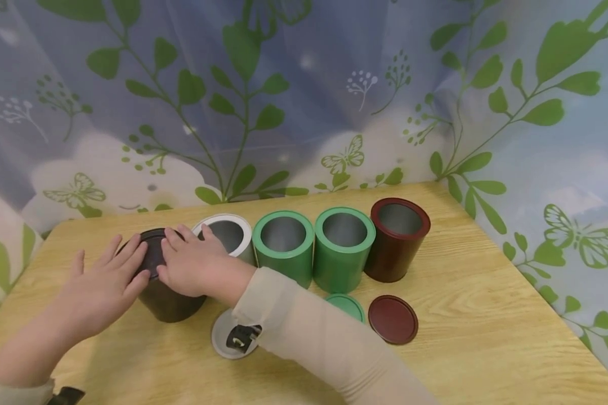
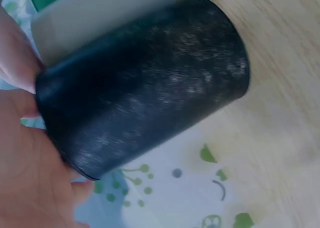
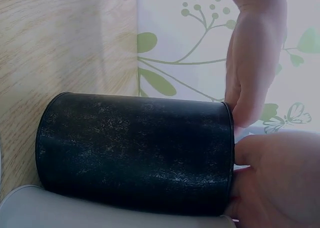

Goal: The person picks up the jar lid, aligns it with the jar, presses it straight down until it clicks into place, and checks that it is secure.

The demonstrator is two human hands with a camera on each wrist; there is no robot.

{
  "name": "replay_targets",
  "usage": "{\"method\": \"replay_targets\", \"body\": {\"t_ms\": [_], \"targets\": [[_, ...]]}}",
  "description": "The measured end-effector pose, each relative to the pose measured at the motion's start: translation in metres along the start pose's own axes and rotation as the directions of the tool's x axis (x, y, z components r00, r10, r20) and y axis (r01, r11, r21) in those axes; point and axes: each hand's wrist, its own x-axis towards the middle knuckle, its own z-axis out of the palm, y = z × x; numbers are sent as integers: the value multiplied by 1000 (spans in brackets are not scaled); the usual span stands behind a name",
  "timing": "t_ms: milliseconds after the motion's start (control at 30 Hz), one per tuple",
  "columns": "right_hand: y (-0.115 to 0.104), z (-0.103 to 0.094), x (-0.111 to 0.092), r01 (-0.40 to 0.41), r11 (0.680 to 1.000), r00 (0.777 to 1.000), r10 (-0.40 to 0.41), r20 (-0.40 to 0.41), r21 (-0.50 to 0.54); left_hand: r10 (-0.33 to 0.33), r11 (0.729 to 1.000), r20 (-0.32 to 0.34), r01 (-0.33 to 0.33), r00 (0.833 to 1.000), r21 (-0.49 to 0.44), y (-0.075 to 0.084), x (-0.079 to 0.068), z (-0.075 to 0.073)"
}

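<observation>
A black can [image 1: 169, 304] stands upright at the left end of a row, with a black lid [image 1: 153, 256] on its top. My left hand [image 1: 98, 289] rests on the left side of that lid, fingers extended. From the other side my right hand [image 1: 195, 261] lies flat over the lid's right part, its fingers straight. Both wrist views show the scuffed black wall of the can [image 2: 145, 88] and the two hands at its top rim. Fingers and palms partly hide the lid, so how firmly it is seated is unclear.
Beside the black can stand a white can [image 1: 248, 239], two green cans [image 1: 286, 267] and a dark red can [image 1: 394, 256], all uncovered. On the wooden table [image 1: 476, 315] in front lie a whitish lid [image 1: 220, 337], a green lid [image 1: 347, 305] and a dark red lid [image 1: 393, 319].
</observation>
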Motion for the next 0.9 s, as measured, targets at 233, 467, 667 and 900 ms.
{"method": "replay_targets", "body": {"t_ms": [233, 467, 667, 900], "targets": [[0, 0, 0, -17, 1000, 1000, 17, 7, -8, -36, 999, 11, 36, 999, 12, 5, -1, -1], [1, 1, 1, -14, 1000, 1000, 14, -8, -5, -85, 996, -16, 85, 996, 15, 8, -3, 1], [0, 3, 0, -14, 1000, 1000, 14, -19, 0, -65, 998, -65, 63, 996, -28, 8, -8, 8], [-10, 7, 0, -60, 996, 996, 55, -76, -66, -71, 997, -128, 66, 989, -43, 9, -9, 13]]}}
